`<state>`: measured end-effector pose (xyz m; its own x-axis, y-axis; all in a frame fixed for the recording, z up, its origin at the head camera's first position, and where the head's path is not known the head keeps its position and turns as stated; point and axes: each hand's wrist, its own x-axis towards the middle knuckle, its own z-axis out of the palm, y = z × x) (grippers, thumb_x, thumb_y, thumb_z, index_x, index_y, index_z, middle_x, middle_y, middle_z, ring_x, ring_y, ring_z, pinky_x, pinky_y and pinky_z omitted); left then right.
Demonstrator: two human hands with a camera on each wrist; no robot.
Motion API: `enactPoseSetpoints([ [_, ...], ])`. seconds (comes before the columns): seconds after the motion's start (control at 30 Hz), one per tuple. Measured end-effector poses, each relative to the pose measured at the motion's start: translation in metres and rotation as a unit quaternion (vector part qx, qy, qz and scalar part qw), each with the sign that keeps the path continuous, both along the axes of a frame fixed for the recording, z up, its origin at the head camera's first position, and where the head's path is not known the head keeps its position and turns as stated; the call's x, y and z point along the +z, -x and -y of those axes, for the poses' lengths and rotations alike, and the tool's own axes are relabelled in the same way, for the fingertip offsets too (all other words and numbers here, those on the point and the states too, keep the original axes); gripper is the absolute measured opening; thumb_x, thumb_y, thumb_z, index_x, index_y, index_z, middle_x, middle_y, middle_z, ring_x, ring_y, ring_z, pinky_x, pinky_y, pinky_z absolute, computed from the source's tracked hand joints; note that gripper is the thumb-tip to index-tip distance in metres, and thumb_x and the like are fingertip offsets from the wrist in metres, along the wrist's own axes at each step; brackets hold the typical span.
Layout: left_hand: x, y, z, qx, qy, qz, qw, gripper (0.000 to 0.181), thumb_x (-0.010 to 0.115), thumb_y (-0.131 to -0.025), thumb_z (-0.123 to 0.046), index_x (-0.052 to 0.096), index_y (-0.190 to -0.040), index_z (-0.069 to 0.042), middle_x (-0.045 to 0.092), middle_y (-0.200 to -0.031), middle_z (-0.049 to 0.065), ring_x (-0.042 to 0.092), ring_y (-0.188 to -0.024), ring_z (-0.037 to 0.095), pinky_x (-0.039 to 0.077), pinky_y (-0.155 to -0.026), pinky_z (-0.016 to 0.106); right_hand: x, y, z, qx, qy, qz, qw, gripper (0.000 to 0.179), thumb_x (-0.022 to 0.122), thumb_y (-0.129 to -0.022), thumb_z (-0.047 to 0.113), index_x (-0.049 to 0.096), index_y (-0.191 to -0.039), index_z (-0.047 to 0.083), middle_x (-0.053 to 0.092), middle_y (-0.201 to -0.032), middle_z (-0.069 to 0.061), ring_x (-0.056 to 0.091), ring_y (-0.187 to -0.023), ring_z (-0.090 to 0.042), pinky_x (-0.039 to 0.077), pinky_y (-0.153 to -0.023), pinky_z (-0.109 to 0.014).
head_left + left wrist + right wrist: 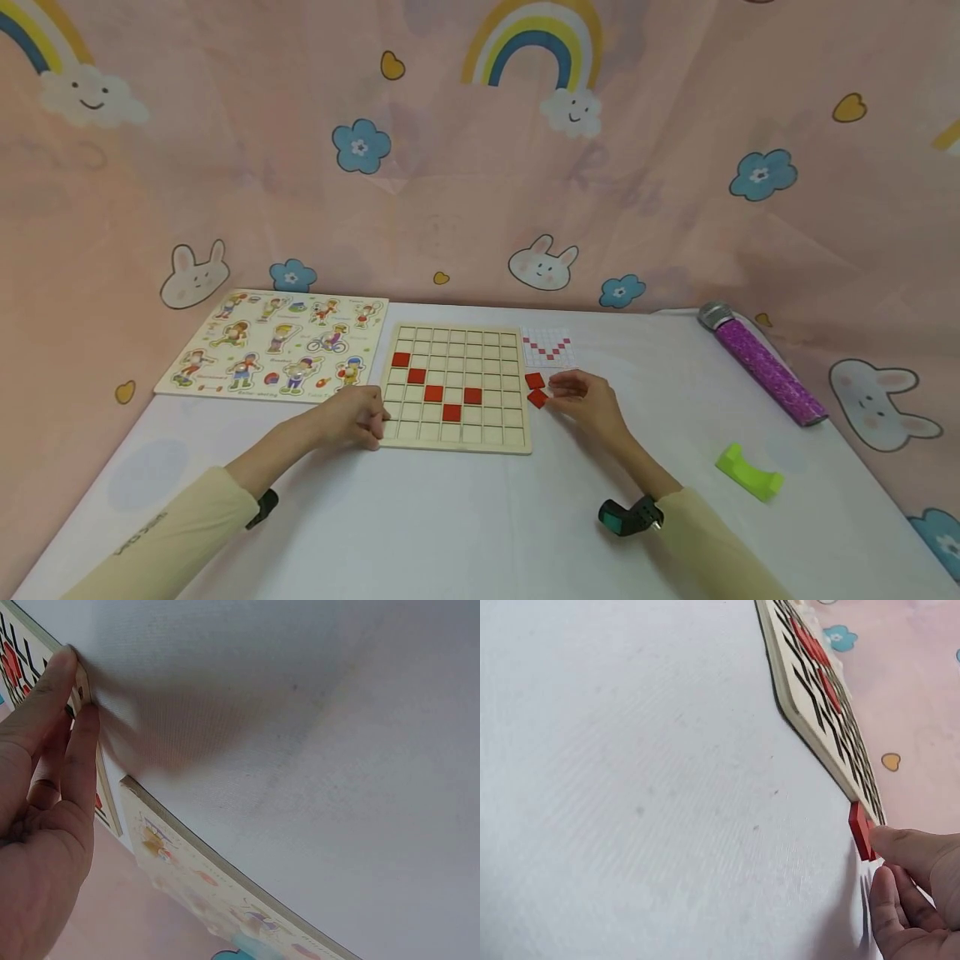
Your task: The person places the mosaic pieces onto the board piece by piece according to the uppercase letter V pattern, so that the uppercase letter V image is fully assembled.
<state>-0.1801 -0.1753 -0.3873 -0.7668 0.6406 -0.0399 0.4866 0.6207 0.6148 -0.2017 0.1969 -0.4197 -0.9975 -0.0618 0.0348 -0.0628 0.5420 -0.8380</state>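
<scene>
A square wooden grid board (456, 432) lies on the table, with several red square tiles set in its cells in a slanting pattern. My left hand (352, 417) grips the board's left edge near the front corner; in the left wrist view the thumb and fingers (84, 754) pinch the rim. Two loose red tiles lie just right of the board, an upper tile (534, 381) and a lower tile (537, 398). Beside them is my right hand (588, 407), thumb and fingers apart, its fingertips at the lower tile. In the right wrist view the thumb overlaps a red tile (857, 829).
A small pattern card (551, 348) showing a red V of squares lies behind the loose tiles. A picture puzzle board (255, 354) sits at the left. To the right are a glittery purple microphone (768, 367) and a green curved block (748, 472). A pink printed cloth hangs behind.
</scene>
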Motion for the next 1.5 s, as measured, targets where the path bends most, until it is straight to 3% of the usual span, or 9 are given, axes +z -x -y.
enactPoseSetpoints([
  [0.4,-0.001,0.001,0.0,0.008,-0.001,0.011,0.9999,0.015,0.079,-0.072,0.001,0.067,-0.068,-0.007,0.053,-0.083,-0.004,0.062,-0.1,0.024,0.049,-0.088,0.031,-0.001,-0.005,-0.011,0.077,-0.019,0.023,0.9966,0.029,0.072,-0.084,0.004,0.064,-0.111,-0.003,0.068,-0.102,-0.015,0.065,-0.089,-0.024,0.054,-0.078,-0.023],
  [0.7,-0.005,0.003,0.001,0.019,0.002,0.024,0.9995,0.017,0.079,-0.073,0.0,0.067,-0.067,-0.009,0.053,-0.084,-0.005,0.061,-0.102,0.024,0.048,-0.091,0.034,-0.003,-0.002,-0.012,0.082,-0.036,-0.002,0.996,0.033,0.074,-0.082,0.003,0.064,-0.113,0.0,0.067,-0.107,-0.014,0.064,-0.083,-0.02,0.054,-0.075,-0.02],
  [1.0,-0.005,0.004,0.001,0.011,0.005,0.016,0.9998,0.016,0.079,-0.072,0.001,0.067,-0.067,-0.009,0.054,-0.084,-0.005,0.061,-0.101,0.024,0.049,-0.088,0.031,-0.008,0.002,-0.01,0.086,-0.073,-0.026,0.9933,0.025,0.075,-0.081,0.005,0.068,-0.105,0.003,0.07,-0.099,-0.01,0.06,-0.077,-0.018,0.053,-0.073,-0.019],
  [1.5,0.0,0.002,0.0,0.006,0.007,0.009,0.9999,0.016,0.079,-0.073,0.001,0.067,-0.067,-0.007,0.054,-0.083,-0.005,0.062,-0.101,0.025,0.049,-0.089,0.034,0.0,0.006,-0.016,0.105,-0.051,0.016,0.9931,0.027,0.075,-0.081,0.006,0.066,-0.106,0.0,0.068,-0.101,-0.011,0.064,-0.086,-0.02,0.055,-0.078,-0.025],
])
